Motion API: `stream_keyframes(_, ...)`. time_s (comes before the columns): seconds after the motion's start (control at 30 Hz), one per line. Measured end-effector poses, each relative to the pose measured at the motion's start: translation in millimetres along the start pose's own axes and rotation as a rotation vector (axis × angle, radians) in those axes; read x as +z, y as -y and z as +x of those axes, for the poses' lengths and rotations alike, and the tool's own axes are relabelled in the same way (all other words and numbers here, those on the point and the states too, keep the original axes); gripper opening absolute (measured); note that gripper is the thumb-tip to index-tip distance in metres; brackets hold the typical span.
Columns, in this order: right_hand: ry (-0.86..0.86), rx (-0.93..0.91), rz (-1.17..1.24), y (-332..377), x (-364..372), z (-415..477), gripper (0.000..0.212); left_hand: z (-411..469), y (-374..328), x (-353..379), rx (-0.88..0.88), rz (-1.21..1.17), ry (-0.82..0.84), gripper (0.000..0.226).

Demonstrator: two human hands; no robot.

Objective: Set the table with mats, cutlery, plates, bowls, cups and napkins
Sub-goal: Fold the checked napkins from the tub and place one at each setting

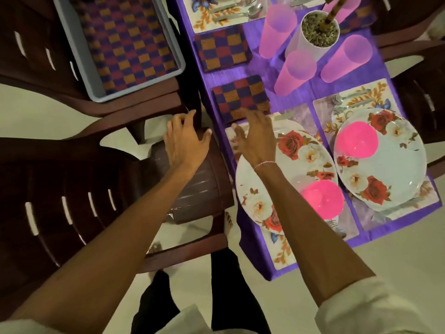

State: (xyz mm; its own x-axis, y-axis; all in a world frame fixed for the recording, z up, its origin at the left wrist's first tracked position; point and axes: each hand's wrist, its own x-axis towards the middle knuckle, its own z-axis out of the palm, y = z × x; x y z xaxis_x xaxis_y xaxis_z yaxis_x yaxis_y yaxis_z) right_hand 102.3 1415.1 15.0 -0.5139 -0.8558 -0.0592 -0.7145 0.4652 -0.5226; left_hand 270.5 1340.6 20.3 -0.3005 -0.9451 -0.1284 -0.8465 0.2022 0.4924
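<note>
A folded checkered napkin (240,97) lies on the purple tablecloth (313,92) just beyond the near mat. My right hand (255,136) hovers open above that napkin's near edge, fingers spread, over the floral plate (296,160) with a pink bowl (322,200). My left hand (185,141) is open, fingers spread, above the brown chair's arm (192,184). A second napkin (221,49) lies farther along. Another floral plate (390,169) holds a pink bowl (356,141). Several pink cups (296,71) stand upside down mid-table.
A grey bin (72,44) holding more checkered napkins (125,42) sits on a brown chair at upper left. A white pot (313,34) with a plant stands among the cups. Cutlery (240,10) lies on the far mat. Chairs line both sides of the table.
</note>
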Motion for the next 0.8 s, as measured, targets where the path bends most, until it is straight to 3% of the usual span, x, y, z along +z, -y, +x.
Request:
stream_keyframes(0.2,0.021,-0.011,0.009,81.8,53.3,-61.7,0.062,-29.7,97.4,-76.6,0.073,0.166,0.017,0.080)
stream_keyframes(0.47,0.031,-0.019,0.094,293.5,145.9,-147.5,0.068,-37.1,285.7,-253.7,0.104,0.207,-0.043,0.080)
stream_keyframes(0.8,-0.066,-0.039,0.138,447.4,181.9,-158.4,0.071,-35.4,385.8,-349.2,0.194,0.155,0.005,0.074)
